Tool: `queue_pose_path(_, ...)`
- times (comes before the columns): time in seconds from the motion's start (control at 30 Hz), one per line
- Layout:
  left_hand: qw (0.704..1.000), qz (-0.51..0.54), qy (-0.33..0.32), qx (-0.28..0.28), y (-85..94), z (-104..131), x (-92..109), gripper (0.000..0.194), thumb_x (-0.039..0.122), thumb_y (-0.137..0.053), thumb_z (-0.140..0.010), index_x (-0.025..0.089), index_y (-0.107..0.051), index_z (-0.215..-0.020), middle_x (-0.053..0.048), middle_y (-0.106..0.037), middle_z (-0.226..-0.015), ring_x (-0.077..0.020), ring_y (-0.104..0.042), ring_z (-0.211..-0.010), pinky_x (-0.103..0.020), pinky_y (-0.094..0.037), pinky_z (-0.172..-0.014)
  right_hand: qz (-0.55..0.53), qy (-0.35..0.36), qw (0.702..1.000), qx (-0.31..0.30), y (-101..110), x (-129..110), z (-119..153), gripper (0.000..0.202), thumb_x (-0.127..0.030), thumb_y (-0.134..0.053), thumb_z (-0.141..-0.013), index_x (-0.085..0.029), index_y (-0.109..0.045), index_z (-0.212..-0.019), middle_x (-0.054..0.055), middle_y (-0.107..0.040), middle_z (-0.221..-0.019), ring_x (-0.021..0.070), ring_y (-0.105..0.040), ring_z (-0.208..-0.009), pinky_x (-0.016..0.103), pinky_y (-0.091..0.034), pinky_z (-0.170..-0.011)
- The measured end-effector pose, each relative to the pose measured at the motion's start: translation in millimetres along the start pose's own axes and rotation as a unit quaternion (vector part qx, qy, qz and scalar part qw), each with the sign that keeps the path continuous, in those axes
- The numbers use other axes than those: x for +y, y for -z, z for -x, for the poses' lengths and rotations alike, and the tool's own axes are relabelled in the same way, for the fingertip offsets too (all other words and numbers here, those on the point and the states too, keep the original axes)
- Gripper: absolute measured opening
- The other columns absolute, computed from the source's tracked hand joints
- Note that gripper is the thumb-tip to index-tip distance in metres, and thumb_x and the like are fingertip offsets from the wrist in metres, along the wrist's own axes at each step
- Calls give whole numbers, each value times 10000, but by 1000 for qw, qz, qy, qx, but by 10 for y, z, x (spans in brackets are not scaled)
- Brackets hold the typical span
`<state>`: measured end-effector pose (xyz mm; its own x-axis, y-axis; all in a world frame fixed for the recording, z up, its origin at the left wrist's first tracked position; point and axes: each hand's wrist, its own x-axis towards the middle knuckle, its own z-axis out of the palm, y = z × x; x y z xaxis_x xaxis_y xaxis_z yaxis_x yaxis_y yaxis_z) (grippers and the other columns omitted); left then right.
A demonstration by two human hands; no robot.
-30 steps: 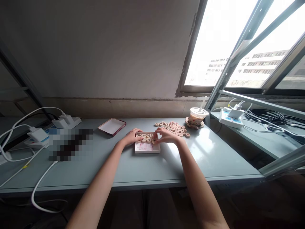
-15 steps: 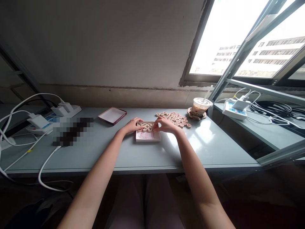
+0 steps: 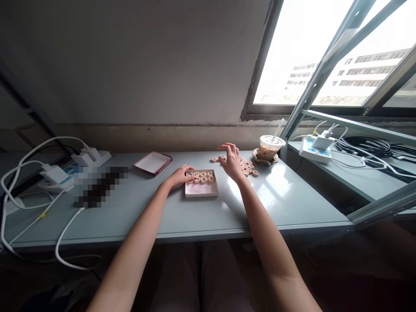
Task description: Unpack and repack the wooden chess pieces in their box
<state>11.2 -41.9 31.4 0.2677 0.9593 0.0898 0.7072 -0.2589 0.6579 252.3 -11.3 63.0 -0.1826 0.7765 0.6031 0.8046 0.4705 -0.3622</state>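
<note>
A shallow white box point(image 3: 212, 190) lies on the desk in front of me, with a pink-lined sheet on its floor. Round wooden Chinese chess pieces point(image 3: 203, 174) with dark characters fill two rows along its far side. My left hand point(image 3: 181, 175) grips the box's left wall, its thumb reaching over the nearest pieces. Fingers apart and bent, my right hand point(image 3: 231, 161) hovers over the loose chess pieces point(image 3: 249, 167) to the right of the box. It hides part of that pile, and no piece shows in its fingers.
The maroon-edged box lid point(image 3: 153, 163) lies behind on the left. A lidded drink cup point(image 3: 270, 148) with a straw stands on a wooden coaster at the right. White power strips point(image 3: 58, 175) and cables point(image 3: 56, 247) occupy the left side; another power strip point(image 3: 315, 149) sits at far right.
My right hand has left the box, moving up and right to the loose pieces, and its fingers have spread. A piece now sits at the right end of the near row. My left hand stays.
</note>
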Motion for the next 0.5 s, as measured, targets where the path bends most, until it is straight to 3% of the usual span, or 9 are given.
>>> queue_pose_path(0.03, 1000, 5, -2, 1, -2, 0, 2, 472, 501, -594, -712, 192, -574, -1069, -85, -556, -1172, -259, -523, -1100, -348, -424, -938, 21, -36, 999, 18, -3, 46, -7, 377, -215, -438, -833, -192, -510, -1202, 110, -435, -1298, 247, -381, -1177, 394, -360, -948)
queue_pose_path(0.1, 1000, 3, -5, -3, -4, 5, 10, 453, 499, -589, -718, 191, -580, -1050, -91, -562, -1151, -257, -528, -1084, -357, -428, -932, 72, -89, 993, -9, -39, 149, 4, 425, -240, -418, -846, -180, -493, -1261, 124, -400, -1369, 275, -336, -1243, 447, -340, -978)
queue_pose_path(0.23, 1000, 1, -18, 0, -1, 21, 10, 443, 498, -570, -741, 197, -572, -1067, -92, -564, -1135, -256, -530, -1070, -374, -427, -935, 158, -59, 967, -192, -207, 277, 100, 565, -332, -408, -880, -112, -373, -1398, 128, -184, -1524, 302, -120, -1389, 541, -163, -1093)
queue_pose_path(0.3, 1000, -1, -25, 0, -11, 21, -4, 437, 493, -563, -751, 196, -569, -1072, -90, -558, -1144, -254, -527, -1075, -378, -427, -936, 176, -39, 953, -242, -282, 278, 144, 579, -333, -334, -912, -73, -317, -1428, 133, -154, -1530, 293, -69, -1408, 562, -100, -1106)
queue_pose_path(0.43, 999, -35, -29, 18, -76, -4, -41, 414, 497, -533, -783, 211, -584, -1078, -92, -550, -1158, -259, -508, -1104, -403, -407, -965, 180, -10, 953, -243, -317, 216, 170, 552, -308, -325, -912, -78, -354, -1413, 135, -188, -1520, 291, -71, -1414, 562, -100, -1112)
queue_pose_path(0.5, 992, -92, -15, 83, -118, -24, -62, 404, 488, -509, -809, 230, -586, -1110, -101, -499, -1254, -285, -433, -1198, -468, -325, -1034, 173, 7, 955, -239, -298, 176, 167, 517, -290, -354, -905, -110, -397, -1388, 130, -230, -1509, 288, -103, -1410, 567, -112, -1108)
